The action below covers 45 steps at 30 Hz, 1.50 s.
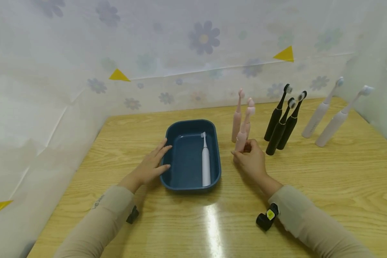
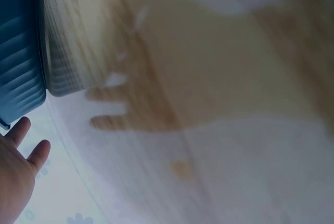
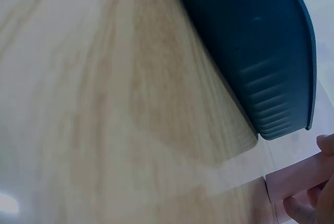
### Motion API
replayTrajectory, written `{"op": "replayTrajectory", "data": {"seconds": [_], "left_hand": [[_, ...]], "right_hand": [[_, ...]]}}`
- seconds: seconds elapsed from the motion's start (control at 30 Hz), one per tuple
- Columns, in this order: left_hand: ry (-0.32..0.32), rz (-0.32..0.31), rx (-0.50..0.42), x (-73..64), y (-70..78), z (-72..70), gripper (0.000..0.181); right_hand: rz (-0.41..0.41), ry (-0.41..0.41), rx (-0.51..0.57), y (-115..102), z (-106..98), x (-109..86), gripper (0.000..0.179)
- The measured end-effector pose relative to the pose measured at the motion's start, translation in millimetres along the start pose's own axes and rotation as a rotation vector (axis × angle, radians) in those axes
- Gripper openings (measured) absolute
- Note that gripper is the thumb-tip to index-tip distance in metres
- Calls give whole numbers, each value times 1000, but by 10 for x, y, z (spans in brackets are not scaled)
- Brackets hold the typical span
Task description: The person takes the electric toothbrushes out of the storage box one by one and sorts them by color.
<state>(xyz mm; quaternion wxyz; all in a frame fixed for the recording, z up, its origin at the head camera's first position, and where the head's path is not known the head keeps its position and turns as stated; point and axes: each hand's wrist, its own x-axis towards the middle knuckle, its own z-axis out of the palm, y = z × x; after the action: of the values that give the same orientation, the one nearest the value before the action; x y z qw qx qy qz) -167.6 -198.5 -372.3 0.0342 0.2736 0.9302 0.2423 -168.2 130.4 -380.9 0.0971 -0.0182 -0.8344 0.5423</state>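
Note:
A dark blue bin (image 1: 184, 186) stands on the table with one white electric toothbrush (image 1: 206, 165) lying along its right side. My left hand (image 1: 149, 165) rests on the bin's left rim, fingers spread and straight; in the left wrist view part of that hand (image 2: 18, 177) shows beside the blue wall. To the right of the bin, my right hand (image 1: 253, 159) grips the lower handle of a pink electric toothbrush (image 1: 241, 138), which stands upright. The right wrist view catches its pink handle base (image 3: 300, 174) at the table, fingers around it. Two more pink toothbrushes (image 1: 236, 125) stand just behind.
Three black electric toothbrushes (image 1: 276, 138) stand upright right of my right hand. Farther right, two white electric toothbrushes (image 1: 332, 127) stand near the table's right side. A flowered white sheet (image 1: 167, 43) hangs behind the wooden table (image 1: 129, 132).

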Motion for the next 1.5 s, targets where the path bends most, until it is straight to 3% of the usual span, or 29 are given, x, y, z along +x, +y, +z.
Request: {"op": "replayTrajectory", "data": {"seconds": [0.8,1.17,1.5], "left_hand": [[10,16,-5,3,23,-22,59],[10,13,-2,0,13,-21,59],[11,9,64,-6,19,-30,59]], "right_hand": [[17,-32,49,-23,-70,-53,39],[30,-123,27,-117,-179,-217,37],[-42,-224,19,-295,-176,-379,39]]}}
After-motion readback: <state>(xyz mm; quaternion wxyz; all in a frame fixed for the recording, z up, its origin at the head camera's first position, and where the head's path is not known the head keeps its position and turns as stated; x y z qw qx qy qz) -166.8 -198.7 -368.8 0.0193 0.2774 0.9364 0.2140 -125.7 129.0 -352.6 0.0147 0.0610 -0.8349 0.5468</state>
